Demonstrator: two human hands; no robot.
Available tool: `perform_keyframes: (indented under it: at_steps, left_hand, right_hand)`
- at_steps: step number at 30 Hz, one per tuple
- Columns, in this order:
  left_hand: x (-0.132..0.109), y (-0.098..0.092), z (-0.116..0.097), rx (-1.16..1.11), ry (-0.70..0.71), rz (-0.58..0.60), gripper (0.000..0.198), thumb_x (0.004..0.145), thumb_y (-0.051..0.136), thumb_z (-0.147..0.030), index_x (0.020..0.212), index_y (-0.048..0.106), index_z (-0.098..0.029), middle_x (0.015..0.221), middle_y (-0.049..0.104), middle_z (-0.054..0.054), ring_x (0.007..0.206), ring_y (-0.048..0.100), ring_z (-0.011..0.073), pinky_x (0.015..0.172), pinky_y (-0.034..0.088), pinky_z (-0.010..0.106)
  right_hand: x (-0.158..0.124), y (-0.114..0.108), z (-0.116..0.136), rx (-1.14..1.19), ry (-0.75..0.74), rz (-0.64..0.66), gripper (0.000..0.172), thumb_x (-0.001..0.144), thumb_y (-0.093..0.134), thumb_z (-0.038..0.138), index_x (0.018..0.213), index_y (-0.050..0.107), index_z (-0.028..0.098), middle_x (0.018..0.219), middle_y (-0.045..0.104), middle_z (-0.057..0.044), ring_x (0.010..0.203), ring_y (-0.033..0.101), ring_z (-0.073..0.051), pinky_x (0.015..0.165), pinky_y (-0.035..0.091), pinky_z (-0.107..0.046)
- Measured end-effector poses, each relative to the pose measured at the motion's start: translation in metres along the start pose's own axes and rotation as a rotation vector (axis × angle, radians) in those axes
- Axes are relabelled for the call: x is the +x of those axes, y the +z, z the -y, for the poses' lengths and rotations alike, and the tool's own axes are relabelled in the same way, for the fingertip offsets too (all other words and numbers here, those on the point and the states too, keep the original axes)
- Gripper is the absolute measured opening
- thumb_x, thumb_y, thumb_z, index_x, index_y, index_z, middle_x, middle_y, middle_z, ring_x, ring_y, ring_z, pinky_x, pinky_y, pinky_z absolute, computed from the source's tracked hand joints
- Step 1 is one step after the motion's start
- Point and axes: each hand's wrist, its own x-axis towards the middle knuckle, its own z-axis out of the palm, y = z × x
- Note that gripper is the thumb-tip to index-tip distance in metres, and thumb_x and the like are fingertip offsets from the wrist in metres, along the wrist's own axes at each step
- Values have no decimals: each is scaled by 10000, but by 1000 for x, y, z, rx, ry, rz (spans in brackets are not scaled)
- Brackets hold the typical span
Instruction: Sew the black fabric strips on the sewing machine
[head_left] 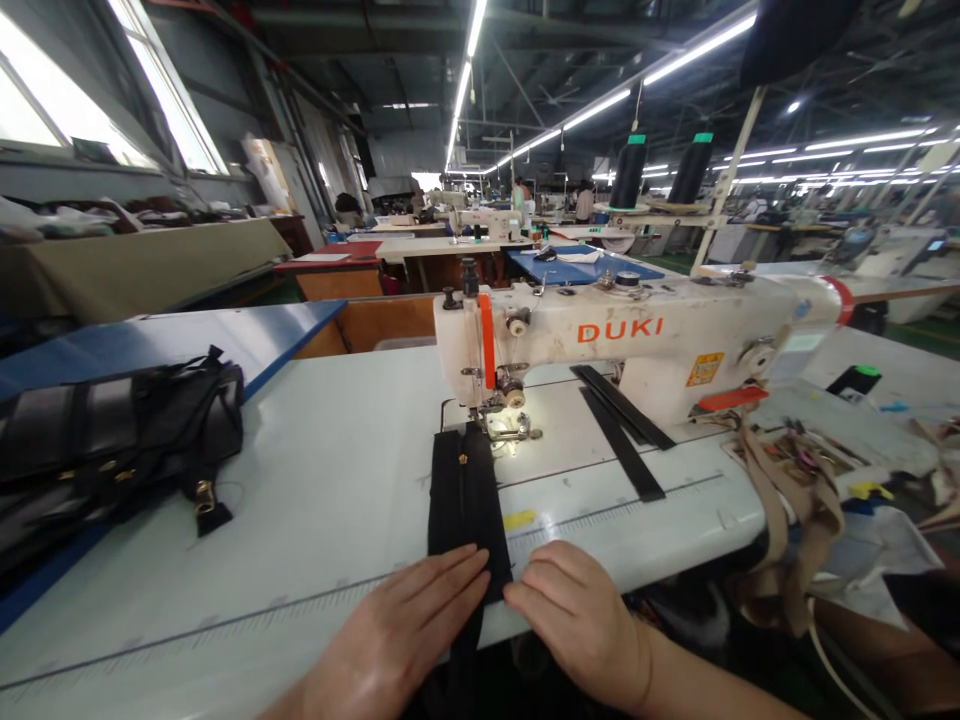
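Note:
A black fabric panel (466,500) with a zipper and a small gold zipper pull (463,459) lies lengthwise on the table, its far end under the needle area of the sewing machine (555,330). My left hand (416,610) rests flat across the panel's near end, fingers stretched out and side by side. At the panel's near right corner, my right hand (574,610) has its thumb and fingers closed on the edge. The near end hangs over the table's front edge, partly hidden by my left hand.
Black strips (622,430) lie beneath the machine arm. Black bags or bag parts (120,430) are piled at the left. Beige straps (780,500) hang at the right, near a black thread cone (855,381). A ruler scale (300,605) runs along the tabletop's front.

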Motion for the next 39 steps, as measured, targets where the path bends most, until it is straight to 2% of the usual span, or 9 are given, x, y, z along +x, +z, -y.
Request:
perform_keyframes:
  at_steps: [8, 17, 19, 22, 26, 29, 32, 35, 39]
  left_hand:
    - [-1, 7, -1, -29, -14, 3, 423, 1048, 270, -182, 1432, 445, -172, 1356, 598, 84, 1286, 520, 191, 1069, 442, 320]
    - [3, 3, -3, -17, -8, 9, 397, 1041, 278, -171, 1341, 537, -136, 1326, 622, 96, 1263, 543, 189, 1046, 464, 315]
    - [3, 1, -4, 0, -10, 25, 417, 1001, 284, -87, 1323, 547, -123, 1323, 623, 104, 1256, 548, 195, 1032, 479, 323]
    - [4, -5, -4, -44, -43, 47, 548, 853, 328, 41, 1327, 534, -142, 1350, 603, 93, 1264, 540, 198, 1035, 480, 343]
    - [18, -19, 0, -199, -121, 80, 555, 807, 374, 38, 1275, 569, -188, 1262, 664, 69, 1162, 613, 185, 987, 520, 317]
    - [40, -24, 6, -273, -205, 81, 383, 872, 403, -29, 1142, 636, -171, 1073, 724, 68, 973, 679, 177, 859, 571, 273]
    - [61, -16, 20, -164, -297, 61, 267, 918, 434, -98, 1024, 667, -176, 998, 719, 62, 907, 676, 186, 828, 572, 300]
    - [73, 1, 40, -6, -375, 71, 207, 928, 484, -149, 1005, 676, -161, 1049, 710, 96, 990, 654, 240, 907, 547, 394]
    - [76, 15, 60, 113, -442, 91, 300, 928, 505, -202, 1168, 636, -79, 1260, 637, 185, 1195, 573, 323, 1018, 474, 491]
  right_hand:
    - [-2, 0, 0, 11, 5, 9, 354, 1019, 313, 123, 906, 648, 115, 708, 603, -76, 720, 523, -203, 648, 482, -320]
    - [-1, -2, -1, 22, -6, 28, 337, 1009, 339, 109, 898, 656, 86, 704, 595, -82, 711, 512, -203, 644, 476, -320]
    - [-1, -3, -2, 30, -11, 58, 343, 1011, 331, 115, 914, 658, 79, 724, 605, -89, 733, 518, -208, 664, 483, -327]
    - [-1, -6, -4, 37, -26, 88, 348, 1013, 314, 115, 960, 656, 69, 768, 623, -99, 771, 531, -216, 692, 494, -338]
    - [-1, -8, -6, 40, -47, 112, 331, 1010, 320, 108, 1016, 649, 67, 803, 636, -99, 802, 544, -218, 713, 506, -342]
    - [-1, -8, -6, 45, -62, 120, 311, 998, 338, 94, 1033, 646, 59, 791, 635, -101, 798, 553, -219, 709, 510, -343]
    - [0, -7, -7, 39, -87, 114, 332, 1004, 320, 99, 1034, 646, 48, 777, 630, -104, 784, 558, -215, 695, 512, -338]
    - [1, -3, -10, 8, -138, 55, 372, 1012, 291, 96, 974, 658, 47, 740, 626, -89, 744, 564, -202, 674, 506, -320]
    - [7, 3, -14, -54, -209, -45, 293, 977, 394, 50, 869, 665, 70, 687, 626, -48, 693, 570, -176, 678, 494, -292]
